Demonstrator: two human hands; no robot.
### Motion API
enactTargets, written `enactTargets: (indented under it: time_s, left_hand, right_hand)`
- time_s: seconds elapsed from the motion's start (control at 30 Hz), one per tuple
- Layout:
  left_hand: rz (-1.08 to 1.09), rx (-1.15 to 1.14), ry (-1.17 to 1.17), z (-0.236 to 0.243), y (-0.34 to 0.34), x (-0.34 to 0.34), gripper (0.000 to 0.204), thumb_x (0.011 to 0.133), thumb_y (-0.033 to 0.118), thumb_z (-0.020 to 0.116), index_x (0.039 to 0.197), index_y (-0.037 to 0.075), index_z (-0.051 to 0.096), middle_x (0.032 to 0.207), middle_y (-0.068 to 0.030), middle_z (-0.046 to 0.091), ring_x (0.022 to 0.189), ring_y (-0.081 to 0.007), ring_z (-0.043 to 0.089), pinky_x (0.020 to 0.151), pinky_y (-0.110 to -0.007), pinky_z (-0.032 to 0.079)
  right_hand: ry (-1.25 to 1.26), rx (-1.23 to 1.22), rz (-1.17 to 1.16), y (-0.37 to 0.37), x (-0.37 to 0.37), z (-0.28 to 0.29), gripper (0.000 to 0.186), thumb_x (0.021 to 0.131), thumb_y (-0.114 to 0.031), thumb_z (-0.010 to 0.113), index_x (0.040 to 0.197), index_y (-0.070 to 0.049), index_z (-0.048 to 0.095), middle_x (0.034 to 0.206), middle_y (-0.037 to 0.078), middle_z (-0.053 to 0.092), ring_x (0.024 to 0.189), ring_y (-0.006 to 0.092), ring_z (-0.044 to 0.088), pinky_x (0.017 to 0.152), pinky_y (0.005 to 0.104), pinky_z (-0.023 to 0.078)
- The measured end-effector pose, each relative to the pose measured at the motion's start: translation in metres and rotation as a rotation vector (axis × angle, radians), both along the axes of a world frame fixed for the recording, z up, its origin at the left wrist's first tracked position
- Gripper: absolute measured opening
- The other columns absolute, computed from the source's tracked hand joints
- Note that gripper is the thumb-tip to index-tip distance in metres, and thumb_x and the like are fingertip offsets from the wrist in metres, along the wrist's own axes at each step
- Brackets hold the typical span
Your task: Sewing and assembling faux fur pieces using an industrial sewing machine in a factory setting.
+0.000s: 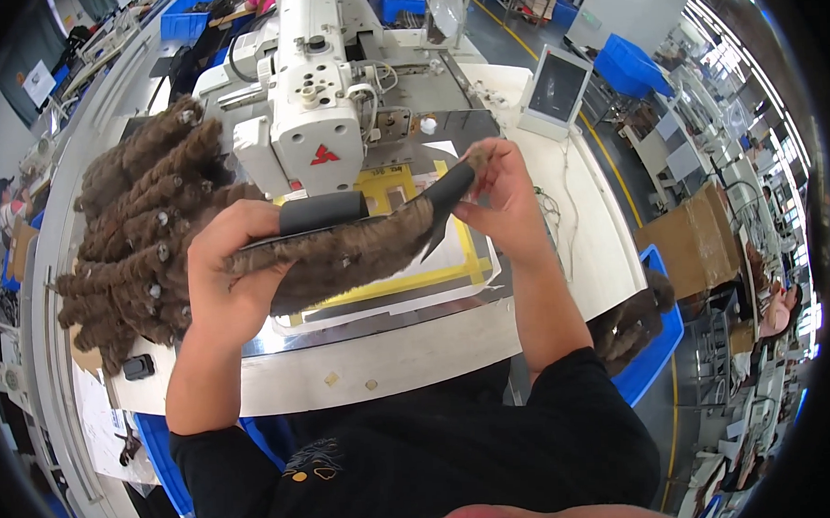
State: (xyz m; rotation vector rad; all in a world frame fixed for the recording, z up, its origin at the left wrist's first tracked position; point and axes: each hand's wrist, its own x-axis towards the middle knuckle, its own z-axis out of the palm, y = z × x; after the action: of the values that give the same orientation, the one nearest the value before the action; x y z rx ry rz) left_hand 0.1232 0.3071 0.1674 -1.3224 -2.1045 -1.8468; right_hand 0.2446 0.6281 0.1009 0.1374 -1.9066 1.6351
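A long brown furry piece with a smooth dark backing [350,248] stretches between my hands above the machine's work plate. My left hand [235,267] is closed round its left end, thumb below and fingers along the upper edge. At the other end my right hand [505,199] pinches the tip, where the dark backing folds over and a tuft of fur sticks up. Beneath lies a white sheet framed with yellow tape [476,267], partly hidden by the piece. The white head of an industrial sewing machine [315,124] stands just beyond my hands.
Many similar brown furry pieces [144,206] are heaped left of the machine. A small black object [138,366] lies near the table's left edge. To the right stand a control screen [556,86] and a blue bin [664,341] holding brown fur. Loose cords hang on the table's right.
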Motion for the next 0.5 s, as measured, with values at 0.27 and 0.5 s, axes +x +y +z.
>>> enactTargets:
  time_s: [0.27, 0.5]
  left_hand:
    - [-0.090, 0.083, 0.206, -0.007, -0.013, -0.003, 0.031, 0.065, -0.011, 0.068, 0.096, -0.004, 0.069, 0.091, -0.0149, 0.071, 0.084, -0.0280, 0.068, 0.078, -0.034, 0.053]
    - [-0.210, -0.010, 0.112, -0.007, -0.022, -0.005, 0.030, 0.068, -0.008, 0.077, 0.096, 0.000, 0.069, 0.083, -0.0112, 0.067, 0.074, -0.0222, 0.067, 0.068, -0.031, 0.049]
  right_hand:
    - [-0.125, -0.112, 0.326, -0.014, 0.014, 0.029, 0.043, 0.072, 0.003, 0.090, 0.109, -0.004, 0.068, 0.101, 0.002, 0.070, 0.096, 0.0107, 0.064, 0.082, 0.0250, 0.048]
    - [-0.020, 0.124, 0.356, -0.015, 0.030, 0.049, 0.036, 0.064, 0.010, 0.083, 0.098, 0.000, 0.075, 0.093, 0.011, 0.073, 0.082, 0.0204, 0.070, 0.073, 0.0295, 0.053]
